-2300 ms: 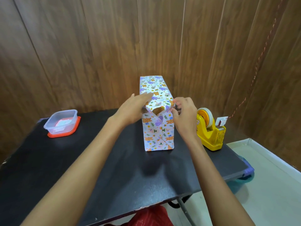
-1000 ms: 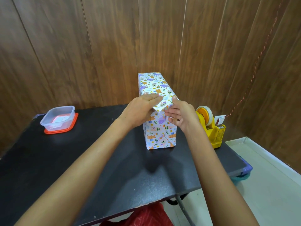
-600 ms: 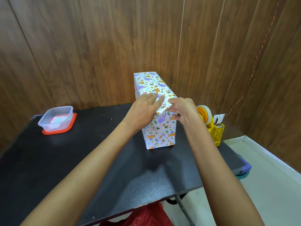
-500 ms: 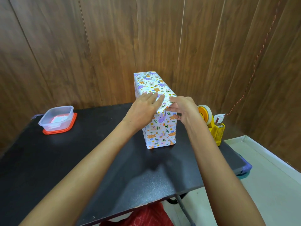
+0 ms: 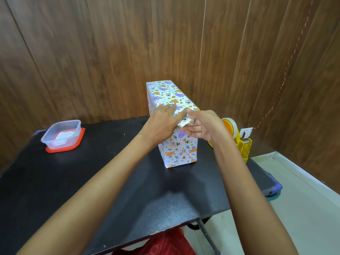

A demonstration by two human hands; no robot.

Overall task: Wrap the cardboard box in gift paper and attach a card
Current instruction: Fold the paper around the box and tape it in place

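The wrapped box (image 5: 181,150) stands on the black table (image 5: 88,181), near the back edge and a bit to the right. The left hand (image 5: 161,124) lies flat on the near end of the box's top, fingers straight, pressing the paper down. The right hand (image 5: 205,126) pinches the loose paper flap (image 5: 184,122) at the top of the front face (thumb above, fingers curled under). A yellow tape dispenser (image 5: 242,144) sits by the right edge, just beside the box, partly hidden by the right wrist. A clear plastic tub (image 5: 61,133) on a red lid (image 5: 64,149) sits at the back left corner.
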